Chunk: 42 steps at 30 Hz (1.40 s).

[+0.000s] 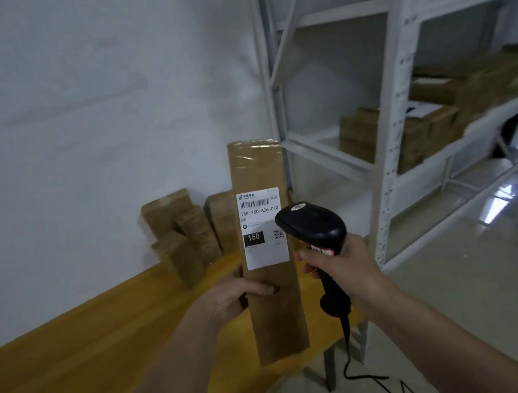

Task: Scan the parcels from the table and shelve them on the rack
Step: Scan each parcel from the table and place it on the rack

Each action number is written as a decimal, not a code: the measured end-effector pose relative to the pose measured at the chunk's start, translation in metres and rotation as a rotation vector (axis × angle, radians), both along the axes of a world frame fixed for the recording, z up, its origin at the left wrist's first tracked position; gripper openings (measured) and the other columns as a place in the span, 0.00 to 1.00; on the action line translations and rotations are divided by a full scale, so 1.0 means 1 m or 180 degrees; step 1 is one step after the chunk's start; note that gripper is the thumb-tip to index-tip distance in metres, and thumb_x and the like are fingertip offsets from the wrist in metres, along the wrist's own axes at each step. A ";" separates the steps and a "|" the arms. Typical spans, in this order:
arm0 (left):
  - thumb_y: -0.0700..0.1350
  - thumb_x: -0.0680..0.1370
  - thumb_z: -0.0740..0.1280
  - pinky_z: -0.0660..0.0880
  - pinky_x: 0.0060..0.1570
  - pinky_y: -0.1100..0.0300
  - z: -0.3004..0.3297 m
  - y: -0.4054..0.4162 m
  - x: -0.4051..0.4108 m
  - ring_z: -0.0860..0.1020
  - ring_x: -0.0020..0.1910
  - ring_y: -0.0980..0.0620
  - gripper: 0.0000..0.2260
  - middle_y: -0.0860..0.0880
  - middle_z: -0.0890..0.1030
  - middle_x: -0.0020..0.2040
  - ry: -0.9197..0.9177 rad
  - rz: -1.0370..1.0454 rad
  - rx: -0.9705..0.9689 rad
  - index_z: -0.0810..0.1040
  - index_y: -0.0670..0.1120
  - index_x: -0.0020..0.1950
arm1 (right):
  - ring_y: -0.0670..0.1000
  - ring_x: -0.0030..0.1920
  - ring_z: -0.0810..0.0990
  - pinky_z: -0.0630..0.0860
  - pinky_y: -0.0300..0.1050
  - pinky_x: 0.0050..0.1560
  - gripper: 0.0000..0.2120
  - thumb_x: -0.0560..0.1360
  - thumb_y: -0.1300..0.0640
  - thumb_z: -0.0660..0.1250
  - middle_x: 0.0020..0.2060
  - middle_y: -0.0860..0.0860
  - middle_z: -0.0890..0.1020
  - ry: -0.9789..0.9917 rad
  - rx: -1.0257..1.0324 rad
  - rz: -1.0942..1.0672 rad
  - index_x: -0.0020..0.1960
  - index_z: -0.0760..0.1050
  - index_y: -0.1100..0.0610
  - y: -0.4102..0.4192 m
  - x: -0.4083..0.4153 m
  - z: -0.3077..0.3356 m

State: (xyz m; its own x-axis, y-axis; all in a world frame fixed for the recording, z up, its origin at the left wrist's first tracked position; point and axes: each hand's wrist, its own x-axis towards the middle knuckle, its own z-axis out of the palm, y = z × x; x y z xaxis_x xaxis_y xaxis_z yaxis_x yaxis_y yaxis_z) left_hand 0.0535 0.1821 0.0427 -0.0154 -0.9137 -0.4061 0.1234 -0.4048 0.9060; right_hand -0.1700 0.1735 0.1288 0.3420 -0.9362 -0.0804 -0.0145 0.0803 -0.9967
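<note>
Parcel, long brown cardboard box (276,307), upright above yellow wooden worktop (76,362) | left hand (230,293) grips its edge | right hand (343,267) holds black scanner (310,222) at white label (263,228) | step: scanning | next: shelve on white metal rack (400,89)

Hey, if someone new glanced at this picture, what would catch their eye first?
Centre frame, the left hand holds a tall brown parcel upright, its white label facing the camera. Just right of it, the right hand points a black scanner at that label. Behind, more parcels sit on the yellow table beside a white rack.
</note>
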 end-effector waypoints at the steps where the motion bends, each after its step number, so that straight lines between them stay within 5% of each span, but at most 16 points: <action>1: 0.36 0.58 0.80 0.74 0.63 0.46 0.002 -0.009 -0.016 0.77 0.63 0.42 0.41 0.43 0.80 0.61 -0.0078 -0.0248 0.0092 0.71 0.44 0.70 | 0.50 0.39 0.82 0.80 0.42 0.42 0.10 0.72 0.65 0.72 0.41 0.56 0.85 -0.0027 0.0060 -0.0137 0.51 0.78 0.54 -0.006 -0.018 0.000; 6: 0.35 0.60 0.79 0.77 0.57 0.45 0.014 -0.065 -0.119 0.78 0.60 0.41 0.38 0.41 0.81 0.60 -0.0158 -0.0886 0.0473 0.72 0.45 0.69 | 0.51 0.38 0.82 0.79 0.43 0.40 0.09 0.72 0.66 0.72 0.40 0.56 0.85 -0.0235 0.0260 -0.0763 0.51 0.79 0.58 -0.040 -0.123 0.005; 12: 0.38 0.72 0.73 0.80 0.41 0.54 0.038 -0.128 -0.271 0.84 0.41 0.44 0.16 0.41 0.85 0.44 -0.0191 -0.0749 0.0575 0.79 0.40 0.59 | 0.54 0.35 0.80 0.77 0.44 0.37 0.06 0.71 0.70 0.70 0.43 0.67 0.82 -0.0369 0.0143 -0.1241 0.49 0.78 0.66 -0.075 -0.256 0.014; 19: 0.40 0.73 0.71 0.77 0.44 0.54 0.051 -0.190 -0.408 0.80 0.40 0.45 0.06 0.43 0.83 0.38 -0.0018 -0.0493 0.0443 0.79 0.41 0.49 | 0.54 0.35 0.81 0.79 0.46 0.40 0.05 0.73 0.69 0.69 0.41 0.61 0.84 -0.0420 0.0267 -0.1743 0.49 0.78 0.64 -0.108 -0.379 0.010; 25: 0.45 0.62 0.77 0.78 0.47 0.50 0.045 -0.225 -0.475 0.77 0.60 0.39 0.31 0.40 0.79 0.61 0.0354 -0.0755 0.0352 0.75 0.51 0.65 | 0.54 0.34 0.79 0.77 0.46 0.38 0.06 0.73 0.70 0.68 0.41 0.63 0.84 -0.0451 0.0364 -0.2011 0.49 0.78 0.66 -0.136 -0.444 0.002; 30: 0.47 0.67 0.77 0.77 0.43 0.53 0.056 -0.261 -0.518 0.77 0.57 0.41 0.25 0.41 0.80 0.59 0.0391 -0.0599 0.0265 0.76 0.49 0.63 | 0.54 0.33 0.79 0.76 0.45 0.38 0.05 0.73 0.70 0.68 0.41 0.62 0.84 -0.0541 0.0395 -0.2146 0.48 0.77 0.66 -0.169 -0.474 -0.001; 35: 0.45 0.70 0.74 0.73 0.60 0.49 0.073 -0.315 -0.556 0.78 0.52 0.43 0.15 0.42 0.82 0.49 0.0386 -0.0672 0.0165 0.78 0.44 0.54 | 0.54 0.37 0.82 0.77 0.45 0.38 0.05 0.72 0.69 0.70 0.45 0.63 0.84 -0.0549 0.0291 -0.2258 0.46 0.78 0.63 -0.220 -0.498 -0.001; 42: 0.56 0.53 0.82 0.74 0.61 0.45 0.088 -0.415 -0.598 0.78 0.58 0.38 0.38 0.40 0.81 0.57 0.0347 -0.0698 0.0249 0.78 0.47 0.60 | 0.54 0.45 0.84 0.80 0.46 0.41 0.09 0.72 0.67 0.71 0.48 0.60 0.84 -0.0396 0.0102 -0.2270 0.52 0.79 0.63 -0.316 -0.532 0.013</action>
State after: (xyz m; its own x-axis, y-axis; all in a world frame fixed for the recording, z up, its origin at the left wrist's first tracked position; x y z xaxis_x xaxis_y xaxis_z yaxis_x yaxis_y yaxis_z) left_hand -0.5442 -0.2325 0.1307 -0.2573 -0.8496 -0.4604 0.1203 -0.5009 0.8571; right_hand -0.7018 -0.1421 0.1414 -0.3426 -0.9328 -0.1118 0.1657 0.0571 -0.9845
